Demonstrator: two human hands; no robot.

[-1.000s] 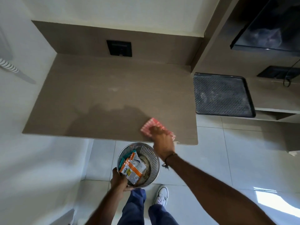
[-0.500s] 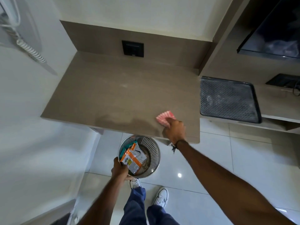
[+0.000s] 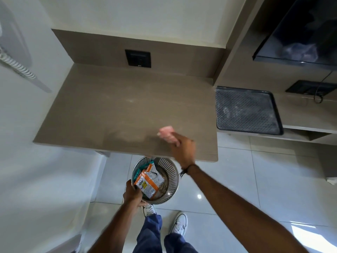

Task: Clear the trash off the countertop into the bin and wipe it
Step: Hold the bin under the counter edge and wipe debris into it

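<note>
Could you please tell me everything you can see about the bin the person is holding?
The bin is a small round basket that looks like shiny metal, with slotted or perforated walls and a smooth rim. It is held below the front edge of the countertop, above the tiled floor, tilted so its open mouth faces the camera. The left hand grips its near rim. Inside lie crumpled snack wrappers, orange, white and teal. The right hand is apart from it.

Cloth (image 3: 166,134) motion-blurred, pattern unreadable — bin (image 3: 171,181) far rim hidden under countertop (image 3: 118,110).
</note>
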